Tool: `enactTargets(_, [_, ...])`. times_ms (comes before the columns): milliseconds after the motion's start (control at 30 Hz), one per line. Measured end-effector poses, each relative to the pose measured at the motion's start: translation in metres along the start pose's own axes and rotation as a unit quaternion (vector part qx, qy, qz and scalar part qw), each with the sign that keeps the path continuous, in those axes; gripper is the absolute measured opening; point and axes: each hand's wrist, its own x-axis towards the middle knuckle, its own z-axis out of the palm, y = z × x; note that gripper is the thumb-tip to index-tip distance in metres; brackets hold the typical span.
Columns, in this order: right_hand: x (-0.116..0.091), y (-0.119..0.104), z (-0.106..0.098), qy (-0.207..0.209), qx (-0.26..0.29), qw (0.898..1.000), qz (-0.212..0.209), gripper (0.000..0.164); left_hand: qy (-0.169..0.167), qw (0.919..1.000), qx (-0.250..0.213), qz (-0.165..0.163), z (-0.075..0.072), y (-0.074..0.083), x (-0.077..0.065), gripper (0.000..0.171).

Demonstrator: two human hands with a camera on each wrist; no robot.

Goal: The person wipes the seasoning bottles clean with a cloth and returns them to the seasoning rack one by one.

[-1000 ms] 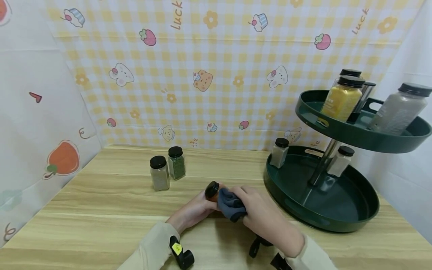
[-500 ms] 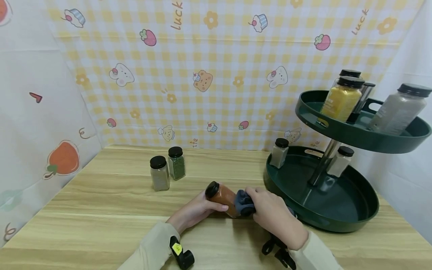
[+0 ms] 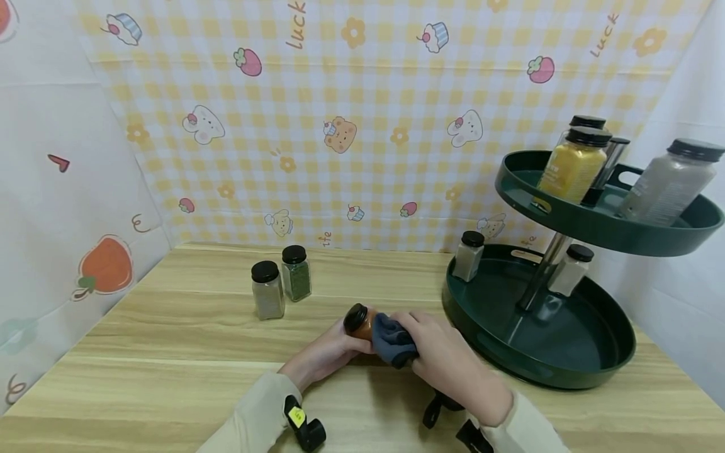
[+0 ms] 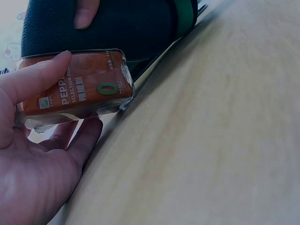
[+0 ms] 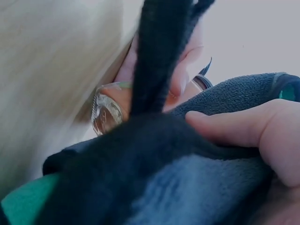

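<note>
A spice jar [image 3: 369,323] of reddish-brown powder with a black cap lies tilted in my left hand [image 3: 333,353], low over the table. Its label, with the letters PEPP showing, faces the left wrist view, where the thumb lies along the jar [image 4: 91,82] and fingers sit beneath it. My right hand [image 3: 444,362] grips a bunched dark grey-blue cloth [image 3: 392,340] against the jar, covering most of its body in the head view. In the right wrist view the cloth [image 5: 187,187] and its dark strap fill much of the picture, with the thumb pressing on it.
Two black-capped jars, one of pale powder [image 3: 269,296] and one of green herbs [image 3: 297,277], stand left on the wooden table [image 3: 170,352]. At right rises a dark green two-tier rack [image 3: 544,371] with several jars, including a yellow one [image 3: 574,167].
My right hand slid the cloth right towards the jar's base, baring its body, then moved back left over it. My left hand and the jar have stayed nearly still.
</note>
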Motion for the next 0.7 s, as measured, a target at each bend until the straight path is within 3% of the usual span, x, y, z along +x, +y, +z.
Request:
enactTargets(200, [0.0, 0.007, -0.002, -0.047, -0.021, 0.997, 0.065, 0.05, 0.001, 1.0, 0.003, -0.006, 0.001, 0.001, 0.0, 0.067])
enactTargets(333, [0.001, 0.013, -0.001, -0.065, -0.04, 0.994, 0.082, 0.041, 0.0, 1.0, 0.006, -0.004, 0.002, 0.0, 0.0, 0.072])
enactTargets(500, [0.001, 0.011, 0.0, -0.058, -0.048, 0.995, 0.063, 0.043, -0.001, 1.0, 0.004, -0.002, 0.001, 0.0, 0.0, 0.072])
enactTargets(700, [0.001, 0.005, 0.001, -0.004, -0.009, 1.0, -0.01, 0.056, -0.001, 1.0, -0.001, 0.001, 0.0, 0.001, 0.0, 0.057])
